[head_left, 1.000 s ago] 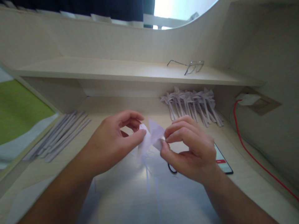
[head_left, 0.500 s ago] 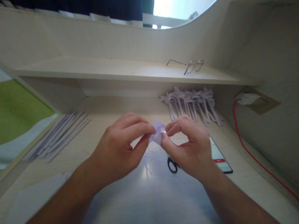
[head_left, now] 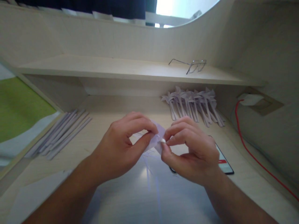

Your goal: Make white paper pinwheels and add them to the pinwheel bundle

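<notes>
My left hand (head_left: 121,149) and my right hand (head_left: 191,149) meet over the middle of the light wooden desk (head_left: 105,124). Between their fingertips they pinch a small folded piece of pale lilac paper (head_left: 157,139), most of it hidden by the fingers. Each hand grips it between thumb and forefinger. A thin paper stem (head_left: 147,169) hangs down from the piece toward the desk. Under my right hand a bit of black scissor handle (head_left: 172,170) shows.
A row of several finished folded paper pieces (head_left: 193,104) lies at the back right under the shelf. Several rolled paper sticks (head_left: 60,133) lie at the left. A phone (head_left: 223,161) lies by my right wrist. Glasses (head_left: 193,65) rest on the shelf. A red cable (head_left: 252,152) runs along the right.
My hands have closed together on the paper piece, folding its spread flaps down so that less of it shows. My right hand has shifted to cover most of the scissors.
</notes>
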Tool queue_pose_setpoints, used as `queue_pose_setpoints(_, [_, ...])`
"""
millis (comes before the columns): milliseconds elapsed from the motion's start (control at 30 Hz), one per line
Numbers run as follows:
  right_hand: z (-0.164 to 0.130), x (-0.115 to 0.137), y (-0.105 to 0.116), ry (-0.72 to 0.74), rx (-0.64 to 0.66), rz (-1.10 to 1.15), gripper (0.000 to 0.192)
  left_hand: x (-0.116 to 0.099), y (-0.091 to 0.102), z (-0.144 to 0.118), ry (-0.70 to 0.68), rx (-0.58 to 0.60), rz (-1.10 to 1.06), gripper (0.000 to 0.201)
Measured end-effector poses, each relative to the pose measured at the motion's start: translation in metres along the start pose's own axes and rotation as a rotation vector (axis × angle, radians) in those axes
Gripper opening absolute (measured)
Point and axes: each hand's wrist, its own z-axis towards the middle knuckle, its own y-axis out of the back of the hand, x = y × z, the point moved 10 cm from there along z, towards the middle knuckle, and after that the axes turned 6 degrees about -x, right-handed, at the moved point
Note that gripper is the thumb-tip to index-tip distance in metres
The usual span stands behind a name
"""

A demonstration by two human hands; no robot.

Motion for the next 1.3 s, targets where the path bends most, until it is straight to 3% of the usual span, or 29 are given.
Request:
queue_pose_setpoints(100, [-0.001, 0.001, 0.004, 0.005, -0.040, 0.070, 0.028, 0.003, -0.001, -0.001, 0.046, 0.022, -0.045, 0.014])
queue_pose_setpoints(200, [-0.002, -0.009, 0.008, -0.101, -0.085, 0.151, 0.029, 0.005, 0.000, -0.002, 0.071, 0.035, -0.065, 0.014])
queue_pose_setpoints(433, [-0.003, -0.023, 0.006, -0.276, -0.039, 0.279, 0.028, -0.005, 0.005, 0.000, -0.011, 0.018, -0.082, 0.015])
queue_pose_setpoints(967, [-0.003, -0.026, 0.004, -0.325, -0.016, 0.312, 0.025, -0.008, 0.008, -0.001, -0.035, 0.007, -0.088, 0.015])
queue_pose_setpoints(1300, [-0.006, -0.031, 0.002, -0.386, -0.008, 0.346, 0.023, -0.001, 0.008, -0.002, 0.024, -0.021, -0.130, 0.011])
